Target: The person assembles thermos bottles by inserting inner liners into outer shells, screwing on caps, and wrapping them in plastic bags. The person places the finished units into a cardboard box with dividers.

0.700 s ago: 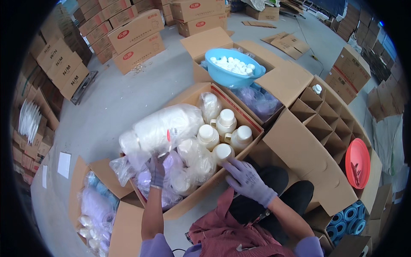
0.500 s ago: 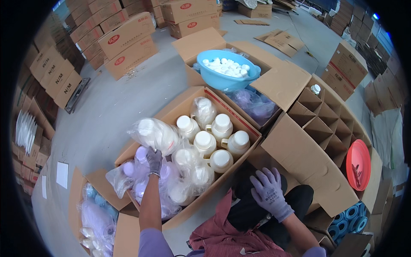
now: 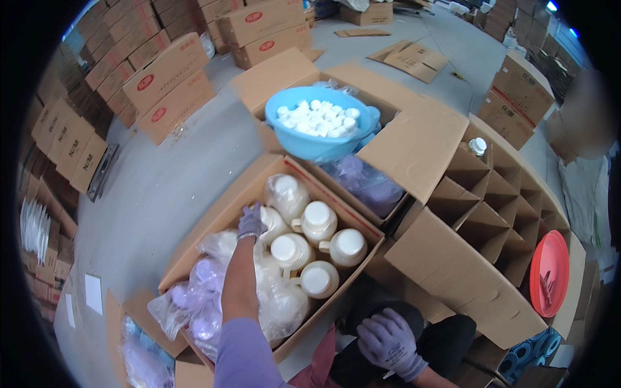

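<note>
My gloved left hand [image 3: 251, 221] reaches into a large carton [image 3: 194, 249], fingers outstretched against a cream vacuum jug [image 3: 274, 226] with a white cap. Whether its fingertips curl round the cap is hidden. Several more cream jugs [image 3: 318, 221] with side handles stand bare to the right. Clear plastic wraps another cream jug [image 3: 286, 194] at the far corner, plus cream ones [image 3: 284, 309] on the near side. Beneath my left forearm lie purple bagged jugs [image 3: 206, 277]. My gloved right hand [image 3: 390, 344] rests on my dark-clad knee, fingers loosely spread, holding nothing.
Past the carton, a blue basin [image 3: 310, 142] of small white caps sits on another open box. To the right stands a divided carton [image 3: 446, 258] with a red dish [image 3: 550, 275] on its edge. Stacked cartons [image 3: 174, 77] line the back; blue parts [image 3: 527, 355] lie lower right.
My left hand has moved up and away from the purple bagged jugs to a cream jug. My right hand stays on the knee. The whole view has shifted slightly.
</note>
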### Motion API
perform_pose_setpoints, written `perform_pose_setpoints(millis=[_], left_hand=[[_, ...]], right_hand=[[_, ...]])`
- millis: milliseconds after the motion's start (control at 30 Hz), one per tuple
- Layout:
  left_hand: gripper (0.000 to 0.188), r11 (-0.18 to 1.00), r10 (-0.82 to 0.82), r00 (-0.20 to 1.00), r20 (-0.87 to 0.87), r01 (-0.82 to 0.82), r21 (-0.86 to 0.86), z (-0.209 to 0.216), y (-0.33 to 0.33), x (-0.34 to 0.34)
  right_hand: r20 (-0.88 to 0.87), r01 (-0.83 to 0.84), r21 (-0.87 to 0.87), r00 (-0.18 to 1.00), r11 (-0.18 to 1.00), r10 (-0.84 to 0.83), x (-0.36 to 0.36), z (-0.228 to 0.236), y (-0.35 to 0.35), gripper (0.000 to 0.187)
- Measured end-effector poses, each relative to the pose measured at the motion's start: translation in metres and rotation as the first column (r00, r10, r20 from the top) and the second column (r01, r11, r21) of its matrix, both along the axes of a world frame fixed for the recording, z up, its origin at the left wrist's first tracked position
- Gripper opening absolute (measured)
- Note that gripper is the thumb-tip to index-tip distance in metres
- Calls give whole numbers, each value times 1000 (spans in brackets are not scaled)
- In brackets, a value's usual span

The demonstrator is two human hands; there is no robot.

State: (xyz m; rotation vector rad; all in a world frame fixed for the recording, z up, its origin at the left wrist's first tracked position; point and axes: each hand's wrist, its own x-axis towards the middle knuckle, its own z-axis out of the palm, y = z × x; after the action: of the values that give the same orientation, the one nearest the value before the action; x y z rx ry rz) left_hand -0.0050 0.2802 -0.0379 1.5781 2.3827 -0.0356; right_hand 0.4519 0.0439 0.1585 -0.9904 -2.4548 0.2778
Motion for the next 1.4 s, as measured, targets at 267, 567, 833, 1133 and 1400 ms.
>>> perform_pose_setpoints(millis=[267, 567, 833, 1133, 1400], left_hand=[[77, 811, -340, 940, -20, 304, 500, 235, -97, 93], [58, 918, -357, 138, 924, -134, 374, 217, -288, 233], [84, 857, -378, -380, 844, 200, 474, 301, -169, 357], [73, -122, -983, -185, 0, 650, 750, 262, -93, 677], [21, 499, -863, 263, 430, 319, 806, 227, -25, 507]], right_hand=[[-181, 92, -183, 975, 979, -126, 10, 7, 9, 42], [-913, -24, -386, 149, 922, -378, 89, 70, 25, 36], [-673, 111, -428, 623, 897, -399, 184, 105, -82, 33], [-488, 145, -255, 834, 956, -257, 203, 155, -37, 13], [29, 633, 119, 768, 765, -640, 263, 94, 291, 40]])
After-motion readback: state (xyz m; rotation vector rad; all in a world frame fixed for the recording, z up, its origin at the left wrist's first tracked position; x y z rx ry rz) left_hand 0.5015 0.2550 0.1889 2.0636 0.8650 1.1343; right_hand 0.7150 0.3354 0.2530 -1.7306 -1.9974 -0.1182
